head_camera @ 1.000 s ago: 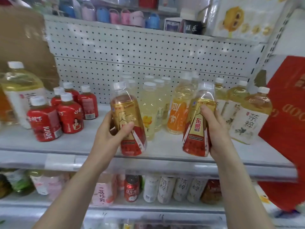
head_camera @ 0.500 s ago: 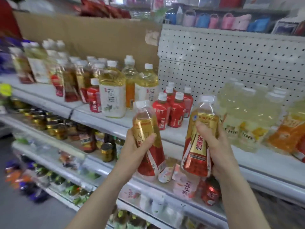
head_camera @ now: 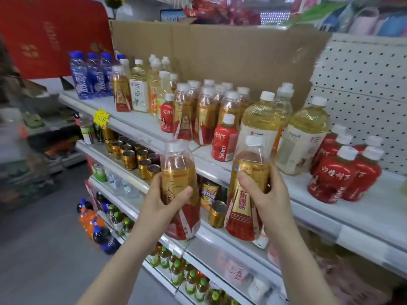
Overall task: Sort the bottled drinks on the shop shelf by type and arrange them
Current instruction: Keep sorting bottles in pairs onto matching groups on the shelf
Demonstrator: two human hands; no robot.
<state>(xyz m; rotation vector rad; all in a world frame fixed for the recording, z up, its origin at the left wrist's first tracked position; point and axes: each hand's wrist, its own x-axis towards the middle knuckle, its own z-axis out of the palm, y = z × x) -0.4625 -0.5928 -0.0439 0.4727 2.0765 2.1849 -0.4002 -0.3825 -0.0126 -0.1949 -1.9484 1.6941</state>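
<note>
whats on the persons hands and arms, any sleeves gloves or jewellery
The left hand and right hand are bare: no gloves, rings or watch in view. The left forearm and right forearm are bare too, with no sleeve showing.

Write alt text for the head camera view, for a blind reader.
The left hand grips a gold-and-red drink bottle; the right hand grips its twin, before a white shop shelf. Matching bottles, red juice bottles, large tea bottles and blue bottles stand on it.

Grey floor point(head_camera: 44, 249); white pegboard wall point(head_camera: 363, 84) right; cardboard sheet point(head_camera: 220, 51) centre; red board point(head_camera: 50, 34), possibly signage, left.
</note>
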